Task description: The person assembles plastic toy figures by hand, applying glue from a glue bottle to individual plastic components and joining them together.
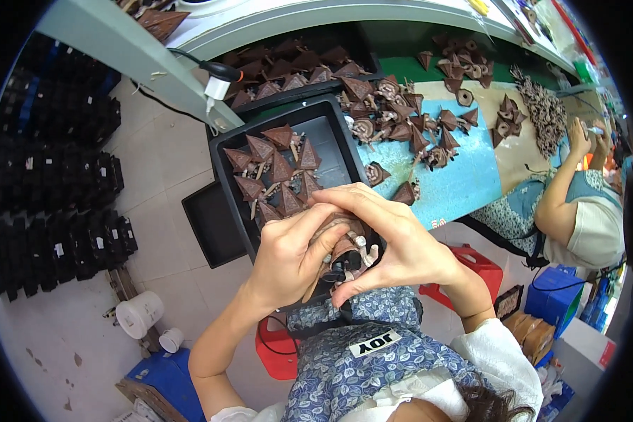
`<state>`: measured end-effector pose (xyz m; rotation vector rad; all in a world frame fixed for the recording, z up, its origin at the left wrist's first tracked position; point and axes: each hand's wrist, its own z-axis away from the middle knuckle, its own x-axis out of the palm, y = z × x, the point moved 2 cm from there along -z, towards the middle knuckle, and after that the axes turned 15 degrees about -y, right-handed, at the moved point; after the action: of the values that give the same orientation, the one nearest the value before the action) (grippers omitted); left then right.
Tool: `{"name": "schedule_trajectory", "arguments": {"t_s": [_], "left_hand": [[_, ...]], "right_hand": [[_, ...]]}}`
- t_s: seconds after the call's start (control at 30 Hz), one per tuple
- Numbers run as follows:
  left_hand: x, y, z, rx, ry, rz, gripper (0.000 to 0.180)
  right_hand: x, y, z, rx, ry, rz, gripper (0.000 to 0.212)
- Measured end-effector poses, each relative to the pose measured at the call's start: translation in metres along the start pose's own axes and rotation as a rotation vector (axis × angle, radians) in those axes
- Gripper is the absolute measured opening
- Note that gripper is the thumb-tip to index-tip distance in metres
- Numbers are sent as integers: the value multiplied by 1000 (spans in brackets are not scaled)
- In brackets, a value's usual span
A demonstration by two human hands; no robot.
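Note:
Between my two hands, over the near part of a black tray (337, 158), is a small brown figurine (344, 247) with black boot-like feet pointing toward me. My left hand (285, 243) grips its left side, the thumb pressed along it. Around its far and right sides curls my right hand (408, 228), fingers on top and thumb near the feet. Much of the figurine is hidden by my fingers. In the tray's left part stand several figurines with brown pointed hats (281, 169).
More brown-hatted figurines (401, 116) lie loose on a blue mat (464, 179). Behind the tray is another black tray of figurines (288, 74). A grey post (144, 60) rises at left, with a white plug (216, 90). At far right a co-worker (577, 211) handles something.

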<state>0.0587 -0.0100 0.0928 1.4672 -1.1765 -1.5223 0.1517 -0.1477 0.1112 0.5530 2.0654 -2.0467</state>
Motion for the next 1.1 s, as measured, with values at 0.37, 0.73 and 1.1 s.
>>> {"name": "schedule_trajectory", "arguments": {"t_s": [0.37, 0.73, 1.1], "left_hand": [[11, 3, -16, 105, -55, -27, 20], [11, 2, -13, 110, -51, -34, 18], [14, 2, -4, 77, -82, -2, 18]], "right_hand": [[0, -1, 21, -6, 176, 30, 91], [7, -1, 22, -1, 227, 39, 88], [6, 4, 23, 26, 49, -78, 94]]}}
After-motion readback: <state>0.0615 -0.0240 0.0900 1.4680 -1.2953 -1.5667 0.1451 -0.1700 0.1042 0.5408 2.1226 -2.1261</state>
